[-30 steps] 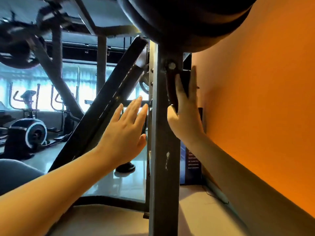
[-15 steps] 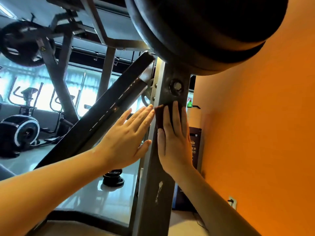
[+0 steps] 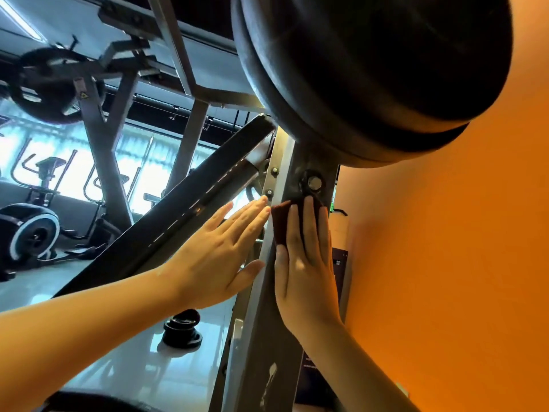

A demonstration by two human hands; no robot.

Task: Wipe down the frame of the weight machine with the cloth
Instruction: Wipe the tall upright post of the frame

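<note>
Dark red cloth (image 3: 280,224) lay flat against the grey steel upright (image 3: 264,328) of the weight machine's frame, just below a large bolt (image 3: 314,182). From afar I watched the straight fingers of the right hand (image 3: 306,275) pin it there. The left hand (image 3: 219,260) was open, its extended fingertips at the upright's left edge. A black weight plate (image 3: 371,69) hung overhead, and an orange wall (image 3: 445,263) stood at right.
</note>
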